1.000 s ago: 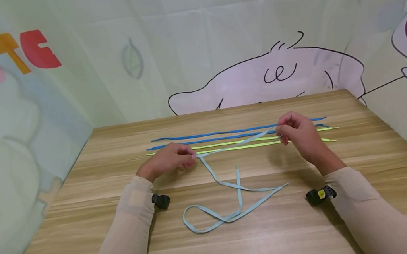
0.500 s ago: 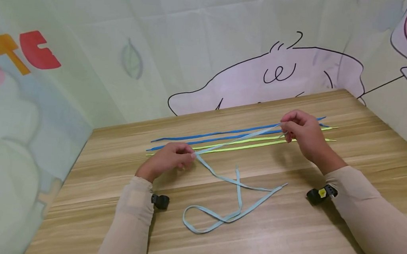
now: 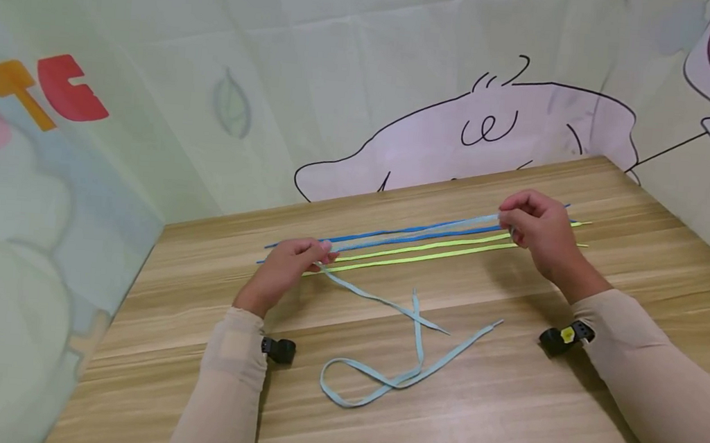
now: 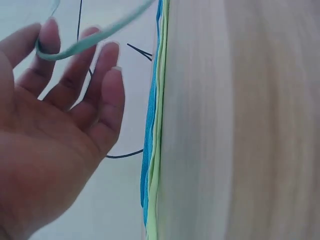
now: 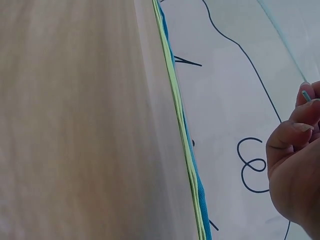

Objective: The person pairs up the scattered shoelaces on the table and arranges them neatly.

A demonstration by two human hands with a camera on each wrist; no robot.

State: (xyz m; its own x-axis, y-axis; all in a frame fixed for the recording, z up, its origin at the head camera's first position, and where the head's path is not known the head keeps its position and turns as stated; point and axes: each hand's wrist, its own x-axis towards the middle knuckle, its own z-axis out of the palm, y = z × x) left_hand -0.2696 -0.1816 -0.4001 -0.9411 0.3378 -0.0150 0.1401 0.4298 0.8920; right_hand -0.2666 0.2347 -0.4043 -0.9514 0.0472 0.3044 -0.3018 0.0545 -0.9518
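Note:
A light blue shoelace (image 3: 417, 232) is stretched in the air between my two hands, above the rows of laces. My left hand (image 3: 282, 268) pinches it between thumb and index finger; the left wrist view shows the lace (image 4: 100, 37) bending round a fingertip, other fingers loosely spread. From there its tail slants down to the table. My right hand (image 3: 542, 233) pinches the lace near its end, and a short tip (image 5: 306, 96) pokes out between the fingers in the right wrist view. A second light blue shoelace (image 3: 340, 405) lies looped on the table, crossed by the tail.
Behind the held lace, two blue shoelaces (image 3: 360, 236) and two yellow-green shoelaces (image 3: 427, 258) lie straight, roughly parallel, across the wooden table (image 3: 197, 313). A printed cloth (image 3: 278, 90) hangs along the table's back and left sides.
My right hand has moved right and slightly away; my left has gone left and away. The held lace has shifted from the yellow-green laces toward the blue ones, its tail sliding left.

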